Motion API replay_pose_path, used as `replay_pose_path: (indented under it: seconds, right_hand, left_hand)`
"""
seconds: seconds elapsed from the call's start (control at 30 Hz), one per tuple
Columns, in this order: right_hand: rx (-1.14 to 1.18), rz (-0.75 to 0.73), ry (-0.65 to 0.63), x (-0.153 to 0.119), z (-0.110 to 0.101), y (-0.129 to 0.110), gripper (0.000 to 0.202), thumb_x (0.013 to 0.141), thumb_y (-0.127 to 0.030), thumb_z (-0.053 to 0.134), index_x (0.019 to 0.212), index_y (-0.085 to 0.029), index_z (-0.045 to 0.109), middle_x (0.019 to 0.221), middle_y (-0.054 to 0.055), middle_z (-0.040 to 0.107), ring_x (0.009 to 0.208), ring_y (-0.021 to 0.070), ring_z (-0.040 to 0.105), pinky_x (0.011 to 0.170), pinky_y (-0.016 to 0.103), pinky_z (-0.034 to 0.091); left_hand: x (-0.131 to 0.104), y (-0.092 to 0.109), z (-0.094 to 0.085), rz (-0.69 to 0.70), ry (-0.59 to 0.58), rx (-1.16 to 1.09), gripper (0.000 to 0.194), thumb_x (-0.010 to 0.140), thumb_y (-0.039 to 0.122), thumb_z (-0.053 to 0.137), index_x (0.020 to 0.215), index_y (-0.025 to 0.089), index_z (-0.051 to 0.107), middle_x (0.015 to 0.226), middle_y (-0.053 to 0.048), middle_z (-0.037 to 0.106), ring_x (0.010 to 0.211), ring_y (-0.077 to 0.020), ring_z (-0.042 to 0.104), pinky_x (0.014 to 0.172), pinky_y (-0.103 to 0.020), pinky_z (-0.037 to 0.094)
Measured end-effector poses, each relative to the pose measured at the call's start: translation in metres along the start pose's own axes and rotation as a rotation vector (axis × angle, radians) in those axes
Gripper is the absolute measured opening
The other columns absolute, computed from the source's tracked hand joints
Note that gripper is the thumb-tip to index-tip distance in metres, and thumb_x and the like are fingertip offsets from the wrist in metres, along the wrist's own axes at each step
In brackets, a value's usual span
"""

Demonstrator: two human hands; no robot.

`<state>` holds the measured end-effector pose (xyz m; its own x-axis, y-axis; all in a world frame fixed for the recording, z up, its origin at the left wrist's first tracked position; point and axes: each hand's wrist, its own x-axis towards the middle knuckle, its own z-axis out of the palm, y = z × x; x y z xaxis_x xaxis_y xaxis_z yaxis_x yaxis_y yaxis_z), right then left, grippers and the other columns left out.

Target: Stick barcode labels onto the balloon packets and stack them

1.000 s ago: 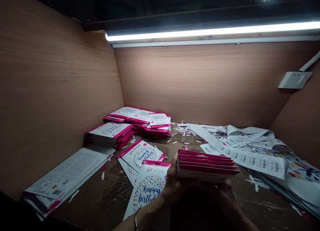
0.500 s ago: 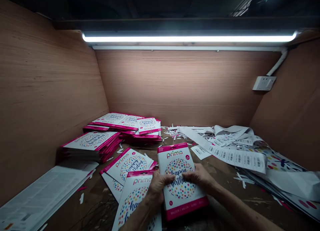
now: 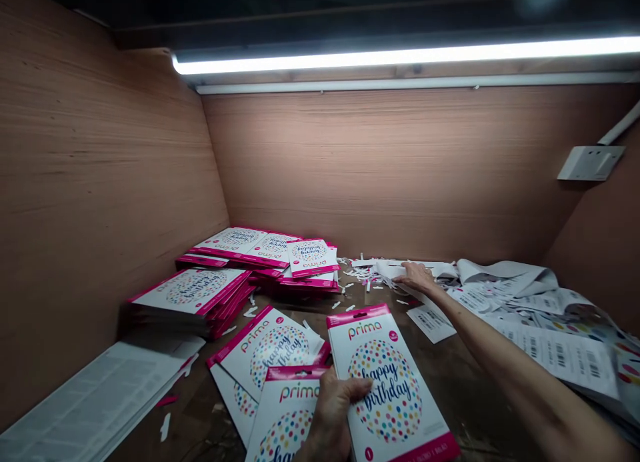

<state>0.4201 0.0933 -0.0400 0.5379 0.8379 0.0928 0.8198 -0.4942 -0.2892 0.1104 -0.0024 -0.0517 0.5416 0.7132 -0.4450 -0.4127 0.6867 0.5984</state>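
The left hand (image 3: pixel 333 415) is gripping a pack (image 3: pixel 395 412) at near centre, thumb pressing on its front, other fingers mostly hiding. The pack is facing up, its long axis running from far left to near right, its "prima" end pointing far. The right hand (image 3: pixel 416 277) is lying over the strip (image 3: pixel 391 270), far and right, fingers partly extending; whether it is pinching paper, I cannot tell.

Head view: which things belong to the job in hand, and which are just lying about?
Probably the job:
birthday packet in the left hand
white paper strip by the right hand
barcode labels
packet stacks

Apparently just lying about:
white scraps
pink scrap
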Motion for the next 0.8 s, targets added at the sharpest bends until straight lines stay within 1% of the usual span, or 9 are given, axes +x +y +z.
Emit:
replay_pose_path:
  seconds: [0.13,0.23,0.37,0.43,0.53,0.63,0.7,0.77,0.8]
  right_hand:
    - [-0.083,-0.035,-0.063,0.004,0.015,0.009,0.028,0.083,-0.036,0.055,0.101,-0.015,0.058,0.109,0.007,0.057,0.102,0.0221,0.052,0.089,0.046,0.04]
    - [-0.082,-0.066,-0.064,0.002,0.016,0.013,0.026,0.084,-0.036,0.054,0.098,-0.015,0.058,0.105,0.006,0.059,0.099,0.0208,0.054,0.087,0.044,0.042]
    - [-0.014,-0.135,-0.045,-0.006,0.005,0.016,0.024,0.085,-0.036,0.053,0.095,-0.015,0.059,0.102,0.005,0.059,0.093,0.0193,0.056,0.082,0.04,0.045]
    - [0.038,-0.175,-0.041,-0.01,-0.004,0.018,0.025,0.086,-0.036,0.052,0.096,-0.014,0.058,0.098,0.004,0.06,0.089,0.0181,0.057,0.079,0.038,0.046]
    - [0.109,-0.228,-0.051,-0.018,-0.018,0.02,0.027,0.086,-0.037,0.05,0.099,-0.014,0.058,0.095,0.003,0.061,0.085,0.0173,0.058,0.076,0.036,0.046]
    - [0.149,-0.281,-0.112,-0.027,-0.028,0.023,0.031,0.083,-0.041,0.051,0.093,-0.014,0.061,0.086,0.002,0.064,0.079,0.018,0.059,0.072,0.033,0.046]
    - [0.158,-0.322,-0.173,-0.031,-0.032,0.024,0.034,0.077,-0.046,0.055,0.087,-0.015,0.065,0.079,0.001,0.066,0.076,0.0194,0.06,0.07,0.03,0.046]
    - [0.148,-0.349,-0.206,-0.032,-0.031,0.024,0.036,0.073,-0.049,0.058,0.086,-0.017,0.066,0.079,0.002,0.067,0.078,0.0209,0.06,0.071,0.029,0.046]
    - [0.132,-0.351,-0.203,-0.03,-0.029,0.024,0.037,0.074,-0.05,0.057,0.088,-0.017,0.066,0.083,0.003,0.067,0.081,0.0213,0.06,0.073,0.03,0.045]
  left_hand:
    - [0.005,-0.003,-0.006,-0.015,0.004,-0.009,0.053,0.05,0.0,0.061,0.103,0.008,0.055,0.08,-0.014,0.071,0.083,-0.0359,0.065,0.078,-0.05,0.048]
    - [0.005,-0.003,-0.006,-0.01,0.029,0.001,0.049,0.052,0.0,0.059,0.1,0.009,0.055,0.078,-0.013,0.071,0.081,-0.0347,0.066,0.077,-0.05,0.048]
    - [0.0,0.0,0.0,-0.005,0.049,0.036,0.043,0.053,0.0,0.059,0.096,0.009,0.056,0.075,-0.012,0.071,0.079,-0.0335,0.066,0.077,-0.05,0.049]
    - [-0.002,0.002,0.002,0.006,0.055,0.056,0.046,0.054,0.0,0.058,0.1,0.009,0.056,0.076,-0.012,0.071,0.077,-0.0332,0.066,0.076,-0.051,0.049]
    - [-0.003,0.003,0.003,0.015,0.02,0.072,0.055,0.055,-0.002,0.057,0.109,0.008,0.053,0.076,-0.013,0.071,0.075,-0.0329,0.067,0.076,-0.051,0.049]
    - [-0.001,0.003,0.002,0.012,0.022,0.071,0.057,0.056,-0.004,0.056,0.112,0.008,0.052,0.074,-0.011,0.071,0.074,-0.0326,0.067,0.076,-0.051,0.049]
    - [-0.001,0.003,0.003,0.006,0.041,0.074,0.056,0.056,-0.004,0.056,0.11,0.007,0.052,0.073,-0.011,0.071,0.074,-0.0326,0.067,0.077,-0.051,0.049]
    - [-0.002,0.003,0.004,0.006,0.053,0.072,0.056,0.056,-0.004,0.055,0.111,0.006,0.052,0.073,-0.012,0.071,0.074,-0.0329,0.067,0.077,-0.051,0.049]
    - [-0.003,0.004,0.004,0.008,0.052,0.07,0.057,0.056,-0.004,0.055,0.111,0.006,0.051,0.074,-0.013,0.071,0.074,-0.0332,0.067,0.077,-0.052,0.048]
